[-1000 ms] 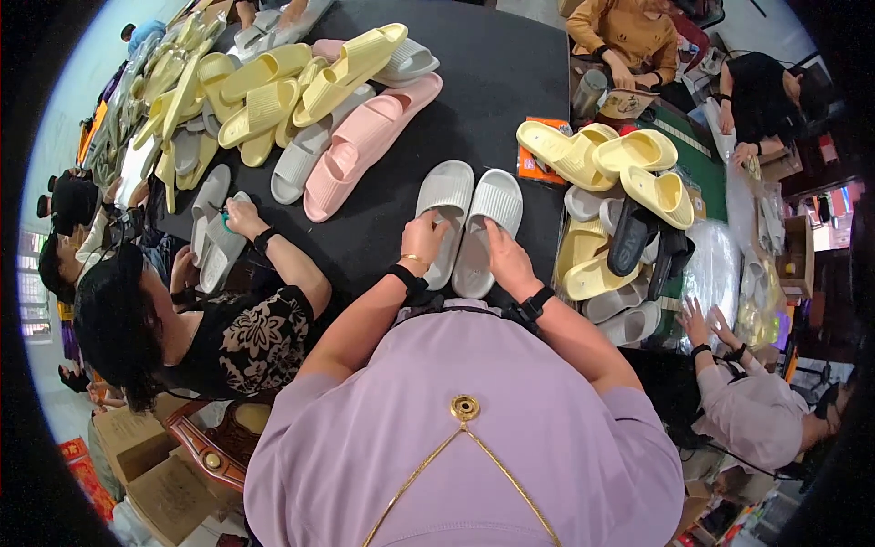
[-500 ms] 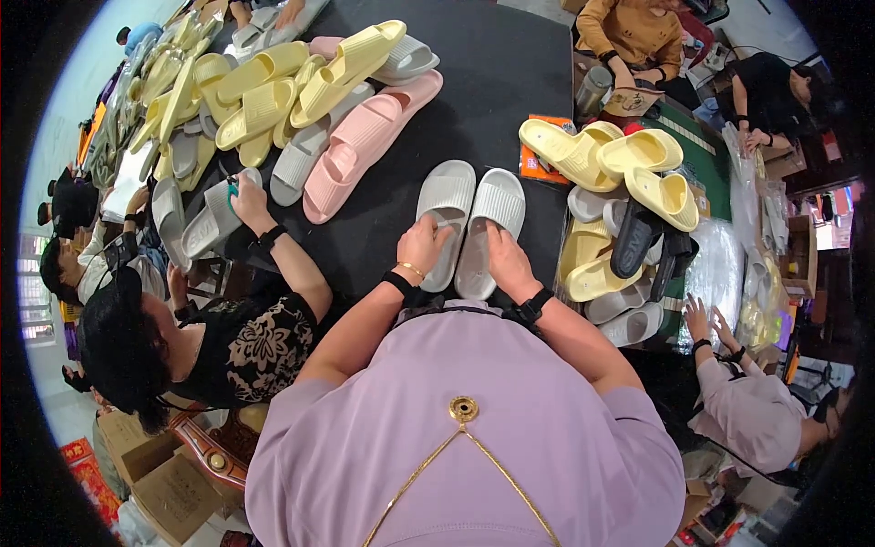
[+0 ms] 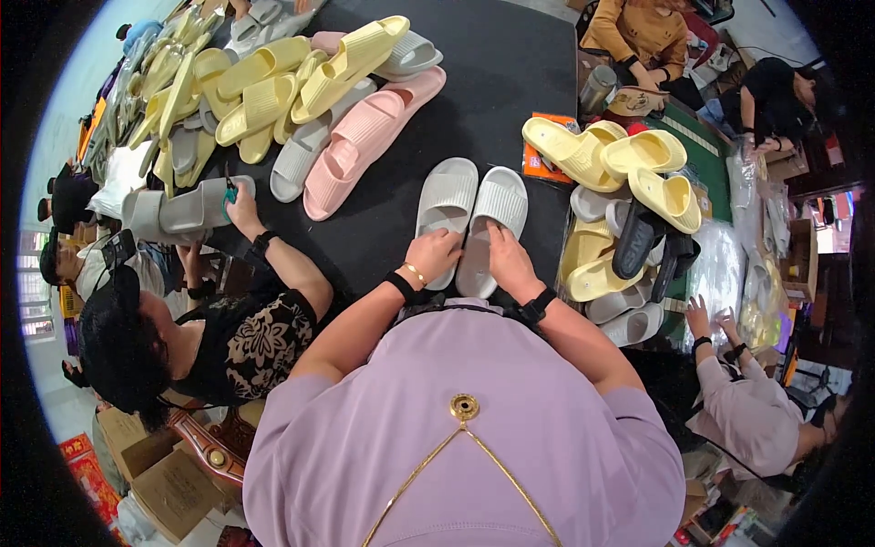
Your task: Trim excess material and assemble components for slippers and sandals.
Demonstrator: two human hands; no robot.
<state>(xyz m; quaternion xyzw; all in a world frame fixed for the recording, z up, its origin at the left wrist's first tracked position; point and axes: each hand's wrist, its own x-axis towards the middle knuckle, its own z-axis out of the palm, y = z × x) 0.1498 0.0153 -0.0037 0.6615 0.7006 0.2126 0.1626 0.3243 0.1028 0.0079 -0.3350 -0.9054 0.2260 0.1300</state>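
Two light grey slippers lie side by side on the black table, toes pointing away from me. My left hand (image 3: 432, 256) rests on the left slipper (image 3: 447, 195), its fingers curled near the strap opening. On the right slipper (image 3: 501, 201), my right hand (image 3: 511, 260) has its fingers bent at the strap opening; their tips are partly hidden. To the left, a co-worker's hand (image 3: 242, 208) has teal-handled scissors (image 3: 231, 189) at a pair of grey slippers (image 3: 182, 211).
A pink slipper pair (image 3: 369, 141) and a heap of yellow slippers (image 3: 260, 105) cover the black table's (image 3: 510, 73) left part. Yellow, grey and black slippers (image 3: 638, 246) are piled at right, beside an orange card (image 3: 547, 164) and clear plastic bags (image 3: 714, 269). Other people sit around.
My left hand has turned inward, its fingers now over the left slipper. My right hand stays on the right slipper. The co-worker's grey slippers have swung to lie more level.
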